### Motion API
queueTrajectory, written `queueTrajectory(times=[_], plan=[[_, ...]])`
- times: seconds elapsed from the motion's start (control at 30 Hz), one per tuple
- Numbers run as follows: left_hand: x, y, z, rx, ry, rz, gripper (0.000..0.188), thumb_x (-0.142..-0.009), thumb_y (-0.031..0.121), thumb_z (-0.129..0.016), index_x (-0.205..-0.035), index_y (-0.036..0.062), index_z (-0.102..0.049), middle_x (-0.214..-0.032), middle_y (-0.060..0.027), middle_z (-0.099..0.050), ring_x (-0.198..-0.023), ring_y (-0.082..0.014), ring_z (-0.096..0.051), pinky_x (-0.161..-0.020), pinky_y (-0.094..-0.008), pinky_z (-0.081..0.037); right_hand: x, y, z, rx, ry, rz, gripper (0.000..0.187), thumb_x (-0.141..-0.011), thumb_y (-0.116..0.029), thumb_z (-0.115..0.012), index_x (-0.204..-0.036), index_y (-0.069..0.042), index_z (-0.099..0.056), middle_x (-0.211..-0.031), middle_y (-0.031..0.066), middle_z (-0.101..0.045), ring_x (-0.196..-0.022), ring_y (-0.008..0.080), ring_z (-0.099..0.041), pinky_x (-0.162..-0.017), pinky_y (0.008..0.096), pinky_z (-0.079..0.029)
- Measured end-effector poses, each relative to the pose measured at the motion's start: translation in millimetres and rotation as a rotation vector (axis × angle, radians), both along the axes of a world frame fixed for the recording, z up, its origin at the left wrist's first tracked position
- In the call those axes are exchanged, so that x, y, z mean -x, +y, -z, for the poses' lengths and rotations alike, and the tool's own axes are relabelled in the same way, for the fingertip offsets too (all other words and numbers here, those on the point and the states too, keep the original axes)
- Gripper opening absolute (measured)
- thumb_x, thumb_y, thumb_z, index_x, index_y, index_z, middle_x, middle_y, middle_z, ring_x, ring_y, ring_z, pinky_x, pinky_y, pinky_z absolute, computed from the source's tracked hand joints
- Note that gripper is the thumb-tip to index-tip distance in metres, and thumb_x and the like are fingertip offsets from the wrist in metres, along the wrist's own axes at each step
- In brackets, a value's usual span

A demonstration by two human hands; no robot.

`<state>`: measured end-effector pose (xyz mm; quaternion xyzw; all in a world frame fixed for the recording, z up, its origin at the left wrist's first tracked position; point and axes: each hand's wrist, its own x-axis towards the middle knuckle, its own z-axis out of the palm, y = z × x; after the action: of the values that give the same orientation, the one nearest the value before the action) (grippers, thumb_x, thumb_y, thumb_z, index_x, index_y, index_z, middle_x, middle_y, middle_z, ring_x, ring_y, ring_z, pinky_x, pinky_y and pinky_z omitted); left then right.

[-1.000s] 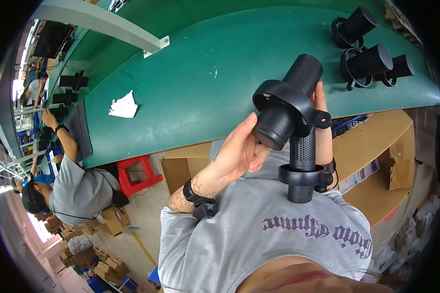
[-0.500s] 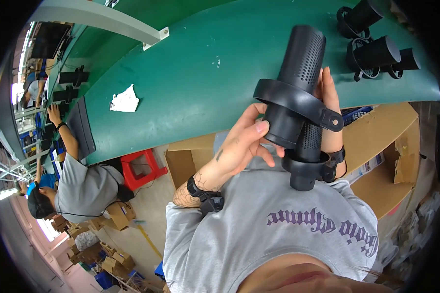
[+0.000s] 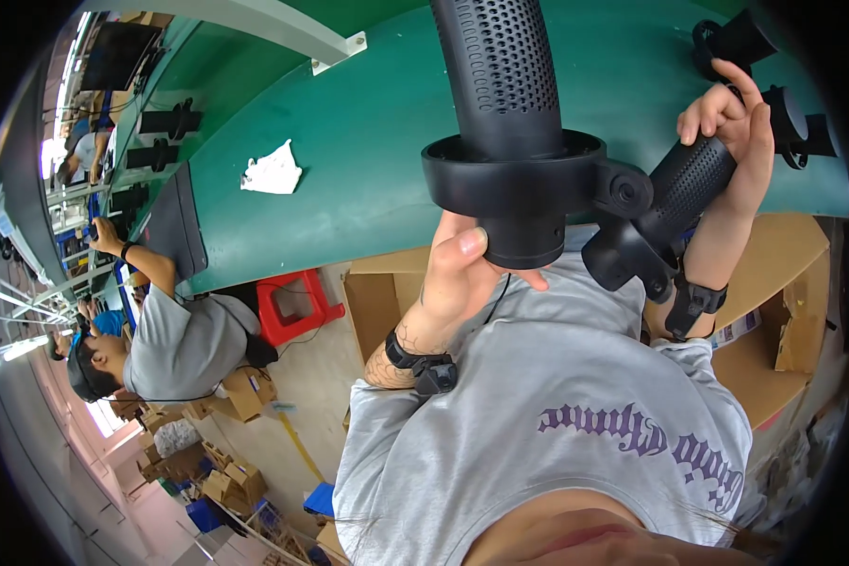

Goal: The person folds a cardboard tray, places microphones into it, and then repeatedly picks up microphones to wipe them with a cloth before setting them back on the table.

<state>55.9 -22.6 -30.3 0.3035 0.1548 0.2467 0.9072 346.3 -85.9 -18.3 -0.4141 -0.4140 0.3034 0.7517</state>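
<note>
The nearer perforated black metal-looking cylinder [image 3: 505, 75], at 1 o'clock, and the farther perforated cylinder [image 3: 693, 184], toward 2 o'clock, already sit in smooth black rings [image 3: 509, 189]; anything left undone cannot be told. The left hand [image 3: 455, 269] pinches 1 base, other fingers mostly hidden behind. The right hand [image 3: 740, 141] curls loosely around the other's top, 1 finger raised.

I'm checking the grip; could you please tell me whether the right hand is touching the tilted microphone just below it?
Touching: in the head view, the right hand is curled against the upper, perforated end of the tilted microphone.
</note>
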Motion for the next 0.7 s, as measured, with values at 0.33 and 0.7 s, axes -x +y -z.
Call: queueTrajectory(times=[0.33, 0.7], plan=[[10.6, 1.9, -11.2, -0.175, 0.174, -0.344, 0.082, -0.076, 0.040, -0.060, -0.139, 0.0027, -0.024, -0.125, -0.0219, -0.045, -0.098, -0.0317, -0.059, -0.056, -0.0378, -0.059, 31.6, 17.9, 34.4, 0.111, 0.907, 0.086, 0.030, -0.094, -0.036, -0.051, -0.100, -0.007, -0.052, -0.065, -0.0023, -0.042, -0.060, 0.0109, -0.046, -0.062, 0.0302, -0.041], [74.0, 94.4, 34.2, -1.052, 1.071, -1.062, 0.033, -0.080, 0.014, -0.072, -0.100, 0.0016, -0.048, -0.079, -0.0008, -0.045, -0.066, -0.0088, -0.039, -0.062, -0.0220, -0.036, 14.8, 8.9, 46.3, -0.265, 0.737, -0.153, 0.040, -0.100, -0.040, -0.032, -0.110, -0.007, -0.052, -0.066, -0.0010, -0.043, -0.057, 0.0126, -0.045, -0.062, 0.0344, -0.042]])
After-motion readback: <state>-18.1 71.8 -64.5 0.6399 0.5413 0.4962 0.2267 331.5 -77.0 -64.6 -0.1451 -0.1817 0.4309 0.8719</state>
